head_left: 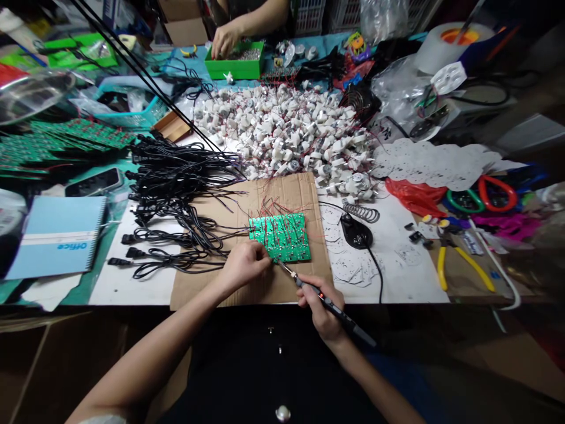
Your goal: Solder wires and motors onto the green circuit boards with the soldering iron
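Note:
A green circuit board (286,238) with thin red wires lies on a sheet of cardboard (207,288). My right hand (324,303) grips a soldering iron (329,303), its tip at the board's lower left edge. Beside that tip, my left hand (247,263) is closed in a pinch at the board's lower left corner. A black cable (176,256) runs from the left into this hand; its end is hidden by the fingers. Other black cables (233,228) reach the board's upper left side.
A heap of white parts with red wires (291,129) covers the back middle. Bundled cables (176,165) and a blue notebook (59,235) lie left. On the right are an iron stand (355,231) and yellow-handled pliers (459,265). Another person's hand (225,41) reaches into a green tray (233,69).

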